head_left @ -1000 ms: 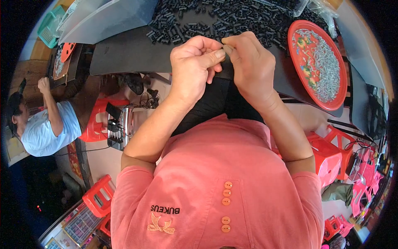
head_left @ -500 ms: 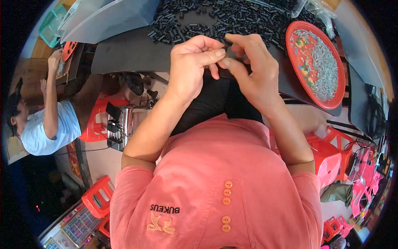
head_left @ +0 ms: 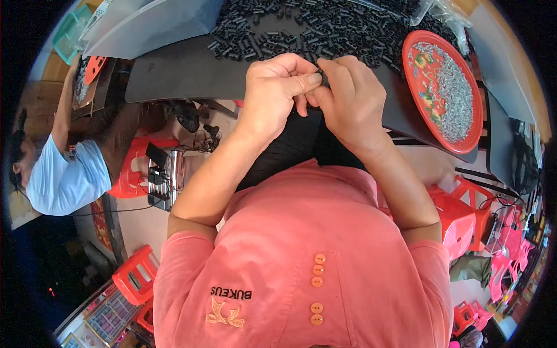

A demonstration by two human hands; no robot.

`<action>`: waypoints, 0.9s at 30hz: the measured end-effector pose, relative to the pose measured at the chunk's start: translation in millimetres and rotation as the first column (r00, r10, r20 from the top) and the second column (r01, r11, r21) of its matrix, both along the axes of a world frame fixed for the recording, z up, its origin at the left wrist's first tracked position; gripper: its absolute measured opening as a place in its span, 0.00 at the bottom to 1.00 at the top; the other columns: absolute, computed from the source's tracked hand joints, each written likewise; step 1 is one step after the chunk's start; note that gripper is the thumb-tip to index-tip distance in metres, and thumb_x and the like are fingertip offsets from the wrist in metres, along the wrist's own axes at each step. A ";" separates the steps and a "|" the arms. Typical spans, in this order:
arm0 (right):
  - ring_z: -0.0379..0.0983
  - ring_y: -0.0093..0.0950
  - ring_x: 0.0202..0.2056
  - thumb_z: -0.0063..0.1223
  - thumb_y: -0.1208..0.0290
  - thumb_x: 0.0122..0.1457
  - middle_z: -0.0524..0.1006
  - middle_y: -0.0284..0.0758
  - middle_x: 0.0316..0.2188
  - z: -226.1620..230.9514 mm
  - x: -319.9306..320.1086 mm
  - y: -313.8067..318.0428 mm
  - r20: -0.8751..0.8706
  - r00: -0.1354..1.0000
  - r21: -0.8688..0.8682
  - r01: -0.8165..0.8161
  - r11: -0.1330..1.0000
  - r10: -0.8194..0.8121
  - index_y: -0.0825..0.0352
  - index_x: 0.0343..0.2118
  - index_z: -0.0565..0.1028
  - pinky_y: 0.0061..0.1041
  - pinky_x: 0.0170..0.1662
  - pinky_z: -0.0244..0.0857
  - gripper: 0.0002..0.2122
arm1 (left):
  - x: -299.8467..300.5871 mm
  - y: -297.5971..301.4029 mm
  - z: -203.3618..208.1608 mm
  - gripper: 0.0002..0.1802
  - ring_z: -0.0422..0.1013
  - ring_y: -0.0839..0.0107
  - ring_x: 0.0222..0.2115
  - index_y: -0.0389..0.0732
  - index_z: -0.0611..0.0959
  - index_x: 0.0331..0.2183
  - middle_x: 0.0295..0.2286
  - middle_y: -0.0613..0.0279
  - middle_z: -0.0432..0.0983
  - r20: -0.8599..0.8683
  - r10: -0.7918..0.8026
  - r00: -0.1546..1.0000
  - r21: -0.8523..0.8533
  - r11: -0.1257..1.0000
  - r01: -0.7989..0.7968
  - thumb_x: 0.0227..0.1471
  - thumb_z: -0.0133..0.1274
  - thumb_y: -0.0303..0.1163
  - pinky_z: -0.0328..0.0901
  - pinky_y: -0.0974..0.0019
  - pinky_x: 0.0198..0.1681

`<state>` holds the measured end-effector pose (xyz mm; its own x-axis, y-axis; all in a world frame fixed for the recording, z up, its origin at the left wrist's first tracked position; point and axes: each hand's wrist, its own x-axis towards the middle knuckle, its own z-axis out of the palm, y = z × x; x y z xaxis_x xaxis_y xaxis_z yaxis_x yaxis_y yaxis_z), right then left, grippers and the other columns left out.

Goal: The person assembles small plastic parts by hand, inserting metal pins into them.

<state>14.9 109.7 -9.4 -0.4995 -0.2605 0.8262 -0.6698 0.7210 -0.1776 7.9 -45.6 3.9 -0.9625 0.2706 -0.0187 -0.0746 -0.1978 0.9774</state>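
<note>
The left hand (head_left: 277, 93) and the right hand (head_left: 351, 95) met at the near edge of the bench (head_left: 180, 72), fingertips touching, above the person's lap. Both hands were closed in a pinch on a small black part (head_left: 321, 80), of which only a sliver showed between the left thumb and the right forefinger; its shape could not be told. The left thumb lay flat along the top of the curled left fingers, and the right hand was cupped with its knuckles turned toward the right edge of the bench. Just beyond the hands, a loose heap of small black parts (head_left: 325, 26) spread across the dark bench surface toward its far edge. A round red plate (head_left: 416, 69), filled with small silvery metal pieces (head_left: 455, 93), sat at the right edge of the bench, near the right hand but apart from it. A clear plastic tray (head_left: 151, 23) rested at the far left corner. Beside the left edge of the bench, another person in a light blue shirt (head_left: 64, 180) reached an arm up toward a neighbouring surface. Red plastic stools (head_left: 136, 275) stood on the floor below.
</note>
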 end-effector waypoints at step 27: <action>0.74 0.33 0.24 0.60 0.84 0.49 0.76 0.38 0.24 7.2 50.2 69.5 0.257 0.966 -0.319 0.074 0.945 0.010 0.69 0.33 0.77 0.27 0.27 0.67 0.08 | -112.1 -162.0 157.8 0.17 0.74 0.74 0.33 0.37 0.84 0.43 0.33 0.59 0.81 -0.864 0.056 0.500 -0.441 0.394 -0.806 0.50 0.62 0.31 0.67 0.73 0.38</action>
<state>65.1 179.2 -2.2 -0.7052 0.0191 0.7088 -0.5501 0.6160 -0.5639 -104.2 -207.6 161.7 -0.7052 0.0361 0.7081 0.4315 0.8143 0.3883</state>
